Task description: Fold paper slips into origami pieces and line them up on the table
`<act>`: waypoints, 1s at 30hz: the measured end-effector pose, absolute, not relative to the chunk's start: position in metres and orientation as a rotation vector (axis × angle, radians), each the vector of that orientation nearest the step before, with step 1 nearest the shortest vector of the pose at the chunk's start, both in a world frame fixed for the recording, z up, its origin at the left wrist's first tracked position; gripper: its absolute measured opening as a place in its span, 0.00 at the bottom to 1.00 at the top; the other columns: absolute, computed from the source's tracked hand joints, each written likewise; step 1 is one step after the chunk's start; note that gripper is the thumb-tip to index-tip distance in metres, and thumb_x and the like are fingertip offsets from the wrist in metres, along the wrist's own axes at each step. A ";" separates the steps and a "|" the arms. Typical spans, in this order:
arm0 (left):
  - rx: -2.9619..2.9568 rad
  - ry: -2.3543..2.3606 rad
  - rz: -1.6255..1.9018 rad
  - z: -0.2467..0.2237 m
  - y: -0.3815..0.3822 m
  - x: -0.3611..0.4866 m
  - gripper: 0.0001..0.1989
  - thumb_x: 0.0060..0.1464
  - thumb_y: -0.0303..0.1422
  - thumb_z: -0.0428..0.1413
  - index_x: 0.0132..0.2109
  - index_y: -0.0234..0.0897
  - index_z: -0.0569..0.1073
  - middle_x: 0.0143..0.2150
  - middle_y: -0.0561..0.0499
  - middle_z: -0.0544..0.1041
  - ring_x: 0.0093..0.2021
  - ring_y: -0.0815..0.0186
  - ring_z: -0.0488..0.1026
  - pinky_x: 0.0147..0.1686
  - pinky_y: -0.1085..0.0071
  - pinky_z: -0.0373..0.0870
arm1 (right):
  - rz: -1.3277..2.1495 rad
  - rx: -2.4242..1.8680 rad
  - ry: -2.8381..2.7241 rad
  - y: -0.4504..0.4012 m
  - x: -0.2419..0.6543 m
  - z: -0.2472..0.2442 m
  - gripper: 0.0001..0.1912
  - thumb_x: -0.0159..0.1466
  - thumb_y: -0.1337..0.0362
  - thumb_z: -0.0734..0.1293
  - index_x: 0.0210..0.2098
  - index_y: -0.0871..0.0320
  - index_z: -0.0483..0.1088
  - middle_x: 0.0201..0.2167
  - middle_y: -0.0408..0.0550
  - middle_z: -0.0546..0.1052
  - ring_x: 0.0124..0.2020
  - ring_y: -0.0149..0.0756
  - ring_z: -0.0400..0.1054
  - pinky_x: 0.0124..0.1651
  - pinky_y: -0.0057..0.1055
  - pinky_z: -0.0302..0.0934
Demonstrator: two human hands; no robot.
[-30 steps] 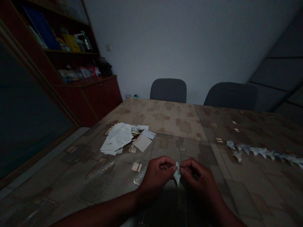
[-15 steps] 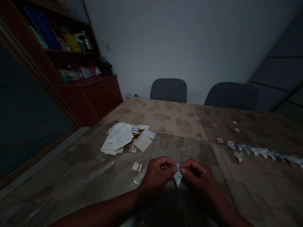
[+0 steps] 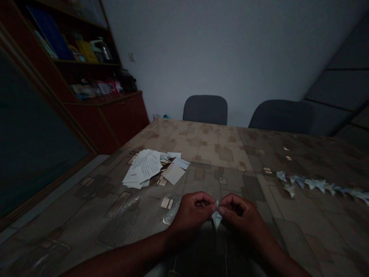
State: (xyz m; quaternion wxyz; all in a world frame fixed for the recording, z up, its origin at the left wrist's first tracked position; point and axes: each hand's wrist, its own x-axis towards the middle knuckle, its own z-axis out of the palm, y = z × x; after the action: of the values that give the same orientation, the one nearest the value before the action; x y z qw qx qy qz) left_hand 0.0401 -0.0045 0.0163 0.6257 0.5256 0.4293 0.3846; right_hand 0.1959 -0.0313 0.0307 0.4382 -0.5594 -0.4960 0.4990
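Between my two hands is a small piece of folded white paper (image 3: 217, 221), kite-shaped, its long point hanging down toward me. My left hand (image 3: 196, 211) pinches its left edge between thumb and forefinger. On the other edge, my right hand (image 3: 240, 212) holds it in the same kind of pinch. Fingertips cover the paper's upper part, so its folds there are partly hidden. Away to the right, a row of small folded paper pieces (image 3: 320, 185) lies on the table. A loose pile of paper sheets (image 3: 147, 167), some printed, lies ahead on the left.
The table (image 3: 201, 144) has a patterned cover. Two grey chairs (image 3: 205, 110) stand at its far side, by the wall. At the left is a dark red cabinet (image 3: 125, 117) with shelves of household items, a kettle (image 3: 105, 50) among them.
My fingertips have drawn slightly closer together at the top of the folded paper. Everything else looks the same.
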 end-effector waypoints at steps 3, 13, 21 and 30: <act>1.180 0.978 0.882 0.018 -0.004 0.041 0.09 0.43 0.34 0.61 0.28 0.31 0.74 0.21 0.55 0.69 0.23 0.72 0.64 0.24 0.76 0.58 | 1.202 -1.405 -1.274 -0.031 0.197 0.030 0.16 0.49 0.51 0.72 0.21 0.57 0.69 0.16 0.39 0.67 0.19 0.29 0.60 0.22 0.25 0.53; 1.204 0.948 0.883 0.014 -0.007 0.041 0.09 0.43 0.34 0.62 0.29 0.32 0.73 0.22 0.56 0.69 0.24 0.71 0.64 0.26 0.76 0.59 | 1.160 -1.411 -1.314 -0.030 0.198 0.025 0.14 0.50 0.53 0.70 0.21 0.57 0.66 0.15 0.38 0.63 0.18 0.29 0.56 0.22 0.26 0.51; 1.341 1.044 0.813 0.014 -0.007 0.041 0.09 0.45 0.34 0.59 0.27 0.32 0.72 0.21 0.56 0.66 0.23 0.72 0.60 0.24 0.76 0.55 | 1.014 -1.446 -1.491 -0.031 0.199 0.024 0.10 0.55 0.57 0.66 0.25 0.57 0.68 0.19 0.39 0.64 0.22 0.32 0.57 0.25 0.28 0.52; 1.331 0.988 0.799 0.010 -0.005 0.042 0.08 0.46 0.34 0.59 0.31 0.32 0.74 0.23 0.55 0.68 0.25 0.70 0.62 0.25 0.76 0.57 | 0.995 -1.415 -1.443 -0.031 0.200 0.010 0.13 0.61 0.55 0.62 0.25 0.55 0.63 0.21 0.38 0.61 0.23 0.32 0.56 0.26 0.27 0.52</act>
State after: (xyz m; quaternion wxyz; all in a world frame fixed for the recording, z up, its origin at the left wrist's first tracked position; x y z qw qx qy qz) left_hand 0.0421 -0.0050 0.0098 0.6058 0.5754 0.4271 0.3456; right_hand 0.2000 -0.0313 0.0104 0.4299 -0.5672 -0.5783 0.3989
